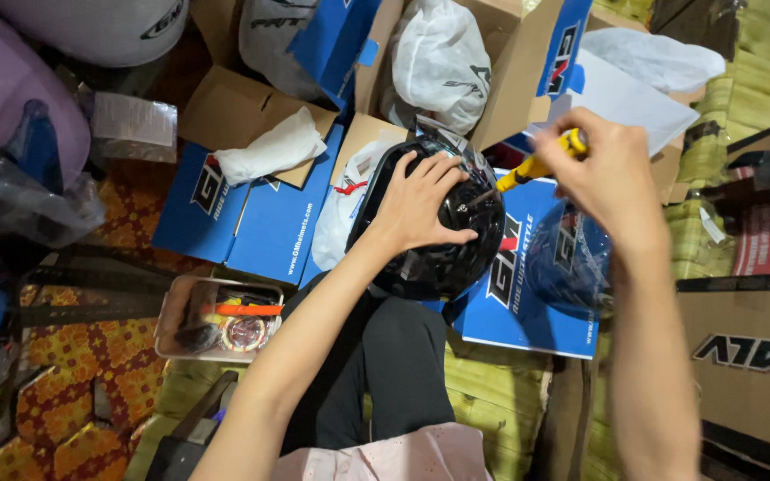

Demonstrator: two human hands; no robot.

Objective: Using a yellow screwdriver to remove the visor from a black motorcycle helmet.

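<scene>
Black helmet [438, 236] on the lap, over the dark trousers [394, 356], in the middle of the view. Left hand [421, 200] spread flat on top of the helmet, fingers splayed, palm pressing, not wrapped around anything. Right hand [612, 178] to the right of the helmet, fingers closed around the yellow handle of a screwdriver [536, 165], metal tip touching the helmet's side at a small round fitting. Just right of the helmet, a dark bluish visor [572, 258] in clear wrapping lying on a flattened blue cardboard box [528, 312]. Behind the helmet, an open cardboard box [510, 80] with a white cloth bag [443, 62] inside. Left of the helmet, more flattened blue cardboard [251, 218] with a white cloth [269, 147] resting on a brown flap. Lower left of the helmet, a small tray [171, 312] holding small parts, among them an orange strip and a round piece. Far right of the helmet, a brown carton [750, 356].
</scene>
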